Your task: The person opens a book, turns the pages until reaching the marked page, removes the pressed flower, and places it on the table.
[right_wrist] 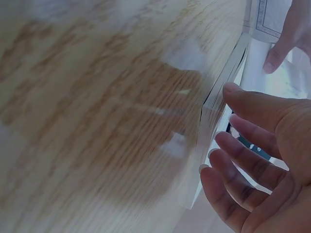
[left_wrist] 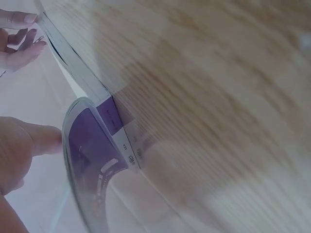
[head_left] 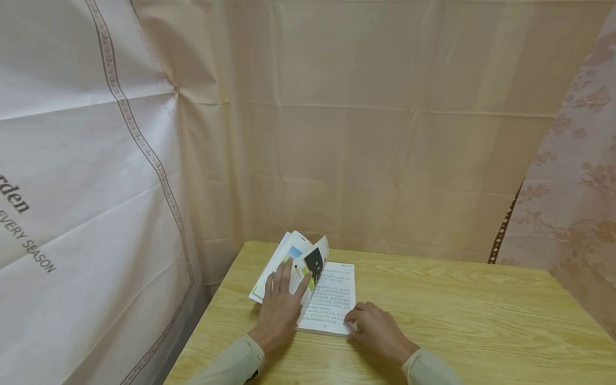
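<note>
A thick paperback book lies spread on the table, with printed text on its right-hand page. Several left-side pages stand raised and curved, showing coloured pictures. My left hand rests on those pages with its fingers extended. In the left wrist view the bent cover looks purple and white, and the left thumb touches its edge. At the book's lower right corner is my right hand. Its thumb touches the corner of the page block, while the other fingers curve loosely beside the right edge.
The wooden-topped table extends to the right of the book. Behind it hangs a creased beige sheet. A pale printed sheet hangs at the left, and a flowered one at the right.
</note>
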Demonstrator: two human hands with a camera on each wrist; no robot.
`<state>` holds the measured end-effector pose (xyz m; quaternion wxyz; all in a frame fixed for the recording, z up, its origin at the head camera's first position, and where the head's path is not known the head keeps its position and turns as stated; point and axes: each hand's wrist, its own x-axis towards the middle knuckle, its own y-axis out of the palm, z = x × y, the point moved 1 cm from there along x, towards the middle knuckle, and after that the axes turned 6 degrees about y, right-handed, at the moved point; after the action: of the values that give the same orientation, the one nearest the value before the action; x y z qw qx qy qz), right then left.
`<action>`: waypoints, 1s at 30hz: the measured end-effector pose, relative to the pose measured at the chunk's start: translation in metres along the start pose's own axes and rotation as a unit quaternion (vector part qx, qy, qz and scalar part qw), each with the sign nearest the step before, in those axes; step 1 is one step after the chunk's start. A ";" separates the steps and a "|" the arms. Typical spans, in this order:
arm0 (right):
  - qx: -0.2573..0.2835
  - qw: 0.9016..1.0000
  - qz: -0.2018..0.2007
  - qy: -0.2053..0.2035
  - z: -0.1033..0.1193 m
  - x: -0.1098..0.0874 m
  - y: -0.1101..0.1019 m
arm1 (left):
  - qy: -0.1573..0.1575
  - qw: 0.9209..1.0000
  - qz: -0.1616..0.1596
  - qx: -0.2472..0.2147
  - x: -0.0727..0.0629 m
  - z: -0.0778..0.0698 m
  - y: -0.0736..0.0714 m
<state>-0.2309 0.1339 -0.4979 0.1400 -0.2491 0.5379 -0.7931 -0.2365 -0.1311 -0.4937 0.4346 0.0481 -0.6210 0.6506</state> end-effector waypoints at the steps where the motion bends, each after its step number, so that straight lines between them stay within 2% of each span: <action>1: -0.001 1.000 -0.001 -0.001 0.000 0.000 0.000 | 0.000 1.000 0.007 -0.001 0.000 0.000 -0.001; 4: -0.007 1.000 -0.003 -0.005 0.000 0.000 0.000 | 0.011 0.999 0.032 -0.009 0.001 -0.001 -0.001; 12: -0.003 1.000 0.012 -0.004 -0.001 0.002 -0.002 | 0.075 0.992 0.101 -0.028 -0.002 -0.001 0.002; 16: 0.002 1.000 0.009 -0.010 -0.003 0.003 -0.003 | 0.088 0.990 0.105 -0.028 -0.004 -0.001 0.001; 19: -0.005 1.000 0.003 -0.026 -0.004 0.003 -0.004 | 0.086 0.991 0.102 -0.028 -0.004 -0.001 0.000; 23: -0.026 0.999 -0.007 -0.045 -0.004 0.003 -0.005 | 0.066 0.989 0.124 -0.035 -0.004 0.001 -0.001; 26: -0.037 0.998 -0.008 -0.048 -0.004 0.004 -0.005 | 0.056 0.989 0.134 -0.038 -0.004 0.001 -0.002; 30: -0.041 0.998 -0.012 -0.050 -0.003 0.003 -0.004 | 0.050 0.989 0.130 -0.048 -0.005 -0.001 -0.001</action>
<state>-0.2353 0.1364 -0.4945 0.1466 -0.3004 0.5592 -0.7587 -0.2325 -0.1331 -0.4958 0.3782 -0.0864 -0.6302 0.6726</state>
